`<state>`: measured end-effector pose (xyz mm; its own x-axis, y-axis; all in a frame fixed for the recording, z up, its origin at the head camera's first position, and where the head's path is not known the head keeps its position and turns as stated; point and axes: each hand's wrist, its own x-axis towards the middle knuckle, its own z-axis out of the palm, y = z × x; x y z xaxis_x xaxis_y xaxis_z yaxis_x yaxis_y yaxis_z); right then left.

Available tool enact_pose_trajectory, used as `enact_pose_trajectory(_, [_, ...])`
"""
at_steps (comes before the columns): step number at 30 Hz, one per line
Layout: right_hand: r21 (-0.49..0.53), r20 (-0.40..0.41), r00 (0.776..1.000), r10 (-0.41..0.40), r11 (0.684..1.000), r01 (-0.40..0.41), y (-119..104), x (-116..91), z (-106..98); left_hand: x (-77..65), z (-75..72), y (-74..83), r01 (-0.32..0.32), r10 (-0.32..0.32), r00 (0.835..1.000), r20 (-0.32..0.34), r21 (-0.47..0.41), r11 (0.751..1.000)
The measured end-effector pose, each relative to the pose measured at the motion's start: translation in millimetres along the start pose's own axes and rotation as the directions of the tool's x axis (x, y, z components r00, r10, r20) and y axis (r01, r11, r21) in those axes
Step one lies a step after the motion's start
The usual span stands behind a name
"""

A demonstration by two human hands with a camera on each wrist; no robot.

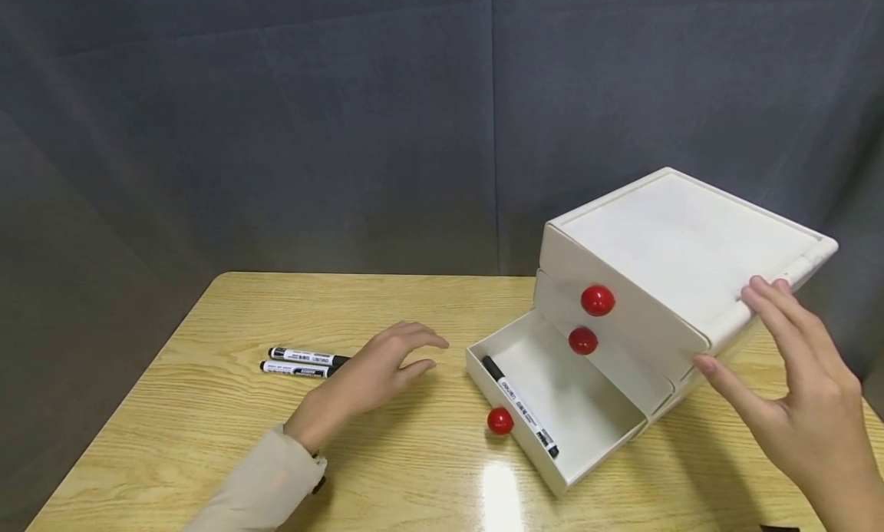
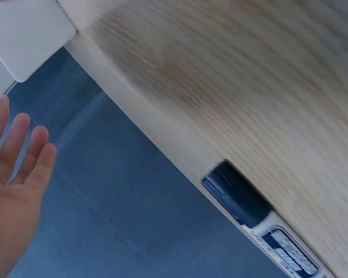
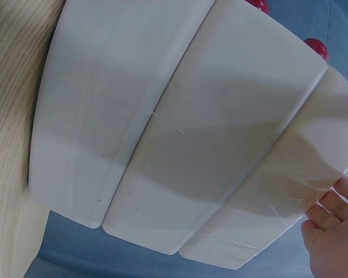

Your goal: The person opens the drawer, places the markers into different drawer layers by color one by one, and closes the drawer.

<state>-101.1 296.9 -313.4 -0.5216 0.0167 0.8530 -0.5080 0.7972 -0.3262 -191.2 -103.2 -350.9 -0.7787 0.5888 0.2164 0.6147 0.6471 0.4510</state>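
A white three-drawer cabinet (image 1: 691, 240) with round red knobs stands at the right, its bottom drawer (image 1: 580, 386) pulled out. Inside that drawer a black-capped whiteboard marker (image 1: 521, 409) lies along the front panel. My right hand (image 1: 804, 394) rests its fingertips and thumb at the cabinet's top side edge, fingers fairly straight; the right wrist view shows this hand (image 3: 336, 226) by the upper side wall. Over the table, between the drawer and two more markers, my left hand (image 1: 376, 371) reaches with loosely bent fingers and holds nothing.
The two markers, an upper one (image 1: 304, 355) and a lower one (image 1: 293, 368), lie side by side on the wooden table (image 1: 193, 409), partly behind the left hand. A dark grey curtain (image 1: 345, 133) hangs behind the table. The lowest knob (image 1: 500, 421) sticks out from the open drawer.
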Motion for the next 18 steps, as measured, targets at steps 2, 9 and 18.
enact_pose_trajectory(2, [0.0, 0.0, 1.0, -0.001, 1.0, 0.001, 0.1, -0.2, 0.2, -3.5, -0.6, -3.4, 0.0, 0.0, 1.0, -0.015, -0.001, 1.0])
enact_pose_trajectory(9, [-0.001, -0.001, 1.0, 0.001, 1.0, -0.001, 0.8, -0.9, 0.8, -16.3, -5.6, -14.4, 0.029, -0.03, 0.999, -0.026, -0.004, 1.0])
enact_pose_trajectory(18, [0.001, -0.003, 1.0, 0.006, 1.0, -0.006, 1.2, -1.1, 0.4, -27.5, -11.2, -25.5, 0.051, -0.056, 0.997, -0.062, -0.067, 0.996])
